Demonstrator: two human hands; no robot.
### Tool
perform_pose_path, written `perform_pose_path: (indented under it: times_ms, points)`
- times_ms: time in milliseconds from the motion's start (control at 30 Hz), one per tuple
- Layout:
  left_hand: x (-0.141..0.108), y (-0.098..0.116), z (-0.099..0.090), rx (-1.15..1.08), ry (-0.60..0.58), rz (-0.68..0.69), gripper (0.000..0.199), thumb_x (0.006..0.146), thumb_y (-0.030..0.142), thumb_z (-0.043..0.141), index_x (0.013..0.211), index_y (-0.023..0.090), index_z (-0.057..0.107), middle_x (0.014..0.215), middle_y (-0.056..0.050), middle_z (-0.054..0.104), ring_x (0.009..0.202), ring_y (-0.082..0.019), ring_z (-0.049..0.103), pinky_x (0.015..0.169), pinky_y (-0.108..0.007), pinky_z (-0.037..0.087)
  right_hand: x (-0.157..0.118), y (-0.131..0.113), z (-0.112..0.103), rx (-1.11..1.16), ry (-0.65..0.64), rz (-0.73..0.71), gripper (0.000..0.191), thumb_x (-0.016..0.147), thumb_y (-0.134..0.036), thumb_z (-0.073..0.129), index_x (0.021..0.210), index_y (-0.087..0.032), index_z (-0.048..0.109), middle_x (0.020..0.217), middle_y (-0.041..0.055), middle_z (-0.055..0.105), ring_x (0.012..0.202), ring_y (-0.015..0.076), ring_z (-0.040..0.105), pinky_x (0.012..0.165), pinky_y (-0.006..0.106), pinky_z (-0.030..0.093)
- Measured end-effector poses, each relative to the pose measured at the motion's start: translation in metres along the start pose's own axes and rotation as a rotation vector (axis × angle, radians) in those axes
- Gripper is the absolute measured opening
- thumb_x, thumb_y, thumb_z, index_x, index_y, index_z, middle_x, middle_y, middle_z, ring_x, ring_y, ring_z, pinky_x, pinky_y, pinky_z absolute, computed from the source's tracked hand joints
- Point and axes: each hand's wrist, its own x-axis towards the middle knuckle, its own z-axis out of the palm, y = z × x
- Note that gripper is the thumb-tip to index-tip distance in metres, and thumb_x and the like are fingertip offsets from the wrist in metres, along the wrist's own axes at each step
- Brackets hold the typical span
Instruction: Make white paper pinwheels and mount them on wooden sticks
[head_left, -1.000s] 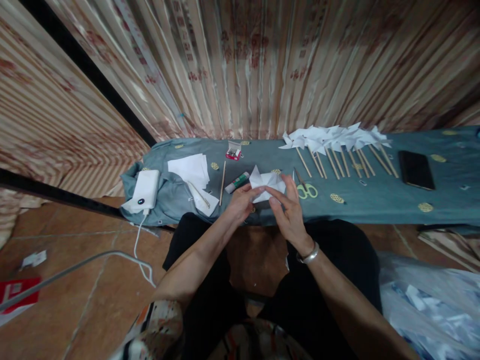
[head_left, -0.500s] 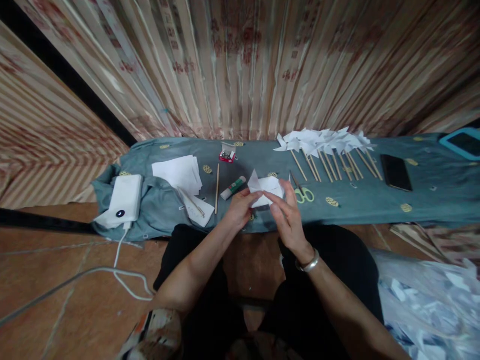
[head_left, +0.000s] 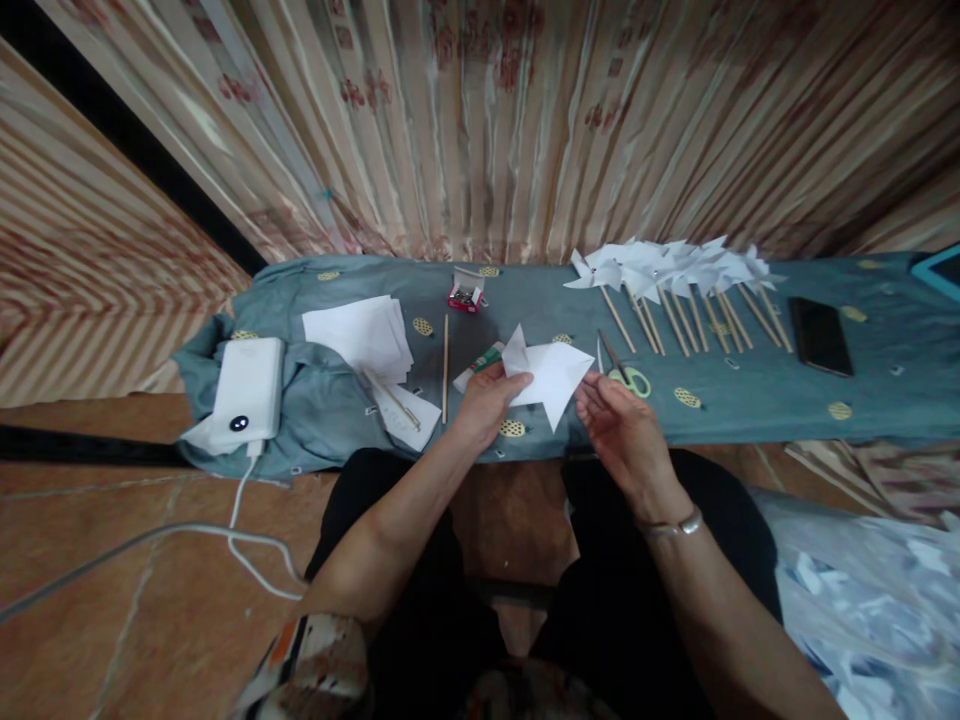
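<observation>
A white paper pinwheel (head_left: 555, 375), partly folded with pointed corners, is held flat above the cloth-covered bench. My left hand (head_left: 486, 405) pinches its left side, thumb on top. At its right edge, the curled fingertips of my right hand (head_left: 626, 430) grip the paper. Partly hidden behind my left hand lies a glue stick (head_left: 480, 366). Scissors with light green handles (head_left: 630, 380) rest just beyond my right fingers. A bare wooden stick (head_left: 445, 370) lies left of my left hand, and an open red box of small metal pins (head_left: 466, 293) sits farther back.
Several finished pinwheels on sticks (head_left: 675, 270) lie in a row at the back right, beside a dark phone (head_left: 821, 335). White paper sheets (head_left: 356, 335), a pen (head_left: 394, 400) and a cabled power bank (head_left: 247, 390) are at left. A pleated curtain (head_left: 480, 140) hangs behind.
My right hand has drawn back to the right, from lying over the paper to its edge. The paper now shows more of its surface, with a point hanging toward me.
</observation>
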Motion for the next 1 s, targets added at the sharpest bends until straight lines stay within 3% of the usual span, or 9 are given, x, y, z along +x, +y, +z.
perform_pose_path:
  times_ms: [133, 267, 600, 800, 1000]
  points:
    - [0.002, -0.001, 0.0, 0.032, -0.019, 0.01, 0.037, 0.049, 0.02, 0.083, 0.083, 0.012, 0.071, 0.071, -0.003, 0.073, 0.064, -0.015, 0.064, 0.07, -0.028, 0.048, -0.002, -0.002, 0.006, 0.129, 0.0, 0.104, 0.01, 0.072, -0.025, 0.078, 0.079, -0.021, 0.072, 0.082, -0.0016, 0.074, 0.071, 0.0068, 0.068, 0.065, 0.014, 0.055]
    - [0.004, -0.004, -0.001, 0.062, -0.024, 0.024, 0.039, 0.049, 0.021, 0.082, 0.085, 0.012, 0.072, 0.074, -0.004, 0.074, 0.069, -0.016, 0.066, 0.073, -0.029, 0.048, -0.003, -0.001, 0.007, 0.12, 0.01, 0.12, 0.015, 0.065, -0.024, 0.082, 0.074, -0.021, 0.071, 0.074, -0.0039, 0.072, 0.065, 0.0068, 0.065, 0.062, 0.014, 0.055]
    - [0.004, -0.015, -0.001, 0.08, -0.026, 0.001, 0.036, 0.049, 0.019, 0.082, 0.082, 0.011, 0.071, 0.072, -0.004, 0.073, 0.063, -0.014, 0.064, 0.07, -0.028, 0.048, -0.005, 0.011, -0.001, -0.065, -0.063, 0.131, 0.026, 0.063, -0.037, 0.083, 0.083, -0.023, 0.074, 0.081, -0.0022, 0.072, 0.068, 0.0088, 0.063, 0.061, 0.019, 0.053]
    - [0.007, -0.017, -0.002, 0.121, -0.007, -0.004, 0.034, 0.05, 0.019, 0.082, 0.08, 0.011, 0.07, 0.075, -0.005, 0.074, 0.065, -0.015, 0.064, 0.071, -0.029, 0.048, -0.008, 0.014, -0.007, -0.375, -0.046, -0.145, 0.027, 0.072, -0.046, 0.075, 0.086, -0.023, 0.072, 0.071, -0.0026, 0.067, 0.057, 0.0099, 0.055, 0.054, 0.023, 0.048]
    - [0.009, -0.015, -0.005, 0.18, -0.036, 0.017, 0.034, 0.049, 0.019, 0.084, 0.08, 0.011, 0.07, 0.076, -0.004, 0.073, 0.066, -0.015, 0.065, 0.074, -0.031, 0.05, -0.019, -0.003, -0.017, -0.774, -0.105, -0.444, 0.029, 0.086, -0.042, 0.062, 0.108, -0.023, 0.067, 0.094, 0.0046, 0.072, 0.08, 0.0181, 0.066, 0.076, 0.034, 0.053]
